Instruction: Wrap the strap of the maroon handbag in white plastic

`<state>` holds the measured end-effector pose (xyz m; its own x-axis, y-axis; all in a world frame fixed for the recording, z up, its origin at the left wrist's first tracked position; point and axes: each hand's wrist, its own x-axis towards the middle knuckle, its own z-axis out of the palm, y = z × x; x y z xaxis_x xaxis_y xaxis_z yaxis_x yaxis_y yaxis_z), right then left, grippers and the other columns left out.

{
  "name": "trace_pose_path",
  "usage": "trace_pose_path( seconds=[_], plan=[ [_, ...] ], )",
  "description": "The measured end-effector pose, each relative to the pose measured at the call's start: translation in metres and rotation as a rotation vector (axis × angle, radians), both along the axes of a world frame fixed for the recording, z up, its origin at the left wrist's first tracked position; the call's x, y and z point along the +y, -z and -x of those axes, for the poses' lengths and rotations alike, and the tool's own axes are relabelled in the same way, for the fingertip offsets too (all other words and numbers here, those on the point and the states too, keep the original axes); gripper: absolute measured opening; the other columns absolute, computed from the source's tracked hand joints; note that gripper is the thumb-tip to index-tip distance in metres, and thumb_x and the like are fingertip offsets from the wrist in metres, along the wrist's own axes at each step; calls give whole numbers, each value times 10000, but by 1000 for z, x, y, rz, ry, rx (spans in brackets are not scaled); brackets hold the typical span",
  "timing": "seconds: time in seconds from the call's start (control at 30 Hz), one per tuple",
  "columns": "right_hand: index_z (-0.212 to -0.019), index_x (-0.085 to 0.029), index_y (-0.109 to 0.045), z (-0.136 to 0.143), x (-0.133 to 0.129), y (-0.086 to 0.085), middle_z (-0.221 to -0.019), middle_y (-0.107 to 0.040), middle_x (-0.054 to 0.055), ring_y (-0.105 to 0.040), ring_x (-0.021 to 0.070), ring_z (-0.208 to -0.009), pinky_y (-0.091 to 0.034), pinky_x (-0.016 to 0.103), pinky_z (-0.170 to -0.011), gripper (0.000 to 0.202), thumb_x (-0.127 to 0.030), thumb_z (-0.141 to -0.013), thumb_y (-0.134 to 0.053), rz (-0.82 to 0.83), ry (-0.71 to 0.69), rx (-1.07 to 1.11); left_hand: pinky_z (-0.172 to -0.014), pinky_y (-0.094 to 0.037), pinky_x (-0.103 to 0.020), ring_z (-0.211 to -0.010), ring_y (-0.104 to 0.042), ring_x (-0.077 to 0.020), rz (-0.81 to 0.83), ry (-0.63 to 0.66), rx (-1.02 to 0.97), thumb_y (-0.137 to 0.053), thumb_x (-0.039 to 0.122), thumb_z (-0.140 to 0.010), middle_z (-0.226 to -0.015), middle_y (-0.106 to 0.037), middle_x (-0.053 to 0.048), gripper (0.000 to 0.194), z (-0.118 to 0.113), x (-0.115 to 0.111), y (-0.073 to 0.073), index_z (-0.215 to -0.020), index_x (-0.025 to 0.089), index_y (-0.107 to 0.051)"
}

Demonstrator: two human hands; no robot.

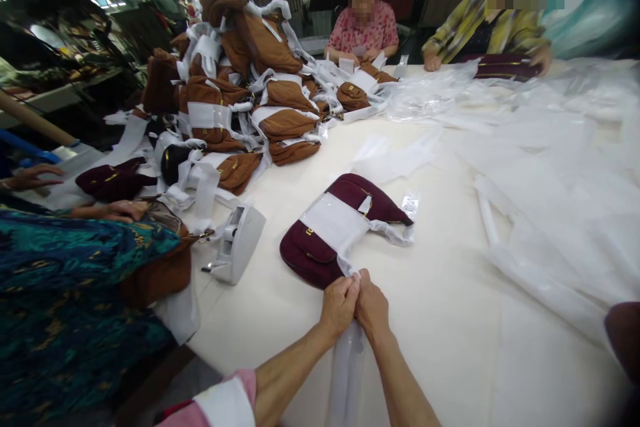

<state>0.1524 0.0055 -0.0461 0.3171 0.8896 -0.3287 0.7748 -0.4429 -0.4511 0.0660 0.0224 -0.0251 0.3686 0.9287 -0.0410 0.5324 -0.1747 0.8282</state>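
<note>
A maroon bag (pixel 317 257) lies on the white table (pixel 440 320) in front of me, with a white wrapping sheet (pixel 335 219) around its middle. Both my hands meet at its near end. My left hand (pixel 340 303) and my right hand (pixel 371 300) are closed on a strip of white wrapping (pixel 347 367), which runs from the bag through my fists and hangs down toward me between my forearms. Another wrapped strap with a clear end piece (pixel 410 203) extends from the bag's right side.
A grey tape dispenser (pixel 239 243) stands left of the bag. Brown bags (pixel 290 123) are heaped behind it. White sheets (pixel 560 213) cover the right side. One person works at the left and two sit across the table, one holding a maroon bag (pixel 507 67).
</note>
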Motion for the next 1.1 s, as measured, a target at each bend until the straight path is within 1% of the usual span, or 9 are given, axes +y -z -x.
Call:
trace_pose_path(
  seconds=[0.23,0.53,0.63,0.7,0.77,0.83,0.9,1.0,1.1],
  plan=[
    [-912,-205,-423,-3,-5,2,-675,-618,24,-574,164,-613,-250,250,-504,323,-403,-910,-168,-15,9,32,-593,-337,-222,-632,-431,-114,21,-70,-42,-298,359,-882,-624,-446,3,360,0,-17,-2,-596,167,-399],
    [-903,-206,-446,-5,-11,3,-648,-611,15,-563,171,-592,-260,245,-505,319,-383,-903,-181,-80,-1,69,-563,-316,-222,-613,-418,-115,34,-56,-44,-306,340,-873,-612,-422,6,348,9,-30,-11,-580,169,-382],
    [-883,-212,-463,-8,-12,1,-640,-607,4,-560,168,-592,-300,244,-519,322,-388,-897,-194,-123,-21,90,-602,-331,-226,-645,-426,-121,38,2,-54,-327,342,-867,-634,-422,4,344,14,-25,-15,-587,165,-422],
    [-865,-216,-475,-9,-12,-1,-710,-617,12,-572,167,-664,-349,244,-572,318,-396,-890,-213,-160,-39,100,-671,-350,-238,-709,-437,-130,81,5,-144,-380,338,-842,-689,-434,-4,315,15,-14,-17,-599,159,-472],
    [-900,-218,-485,-10,-11,-4,-849,-622,38,-573,172,-801,-377,248,-654,299,-374,-883,-230,-190,-44,95,-722,-359,-244,-767,-438,-136,215,-54,-303,-458,339,-791,-753,-452,-13,270,12,-2,-16,-602,154,-513],
    [-961,-221,-477,-9,-11,-6,-931,-615,59,-570,185,-859,-385,263,-670,293,-341,-878,-223,-193,-31,80,-663,-370,-229,-713,-437,-121,373,-120,-429,-516,350,-727,-767,-472,-15,243,6,7,-14,-594,146,-527],
    [-960,-214,-469,-10,-12,-8,-818,-630,78,-597,215,-737,-378,288,-583,311,-344,-874,-201,-155,-5,61,-521,-336,-208,-553,-401,-88,488,-163,-475,-507,374,-697,-667,-478,-1,252,-1,9,-11,-604,140,-529],
    [-820,-234,-469,-17,-12,-3,-565,-579,60,-573,238,-520,-327,297,-474,304,-418,-847,-228,4,1,71,-398,-224,-199,-375,-302,-70,604,-263,-501,-441,397,-680,-429,-375,39,281,-12,8,-3,-585,143,-511],
    [-712,-275,-488,-29,-4,13,-599,-583,64,-570,232,-511,-357,320,-494,247,-429,-797,-314,70,-101,155,-371,-206,-212,-331,-295,-79,638,-415,-542,-466,357,-608,-367,-347,37,221,-23,11,8,-505,161,-461]
  ],
)
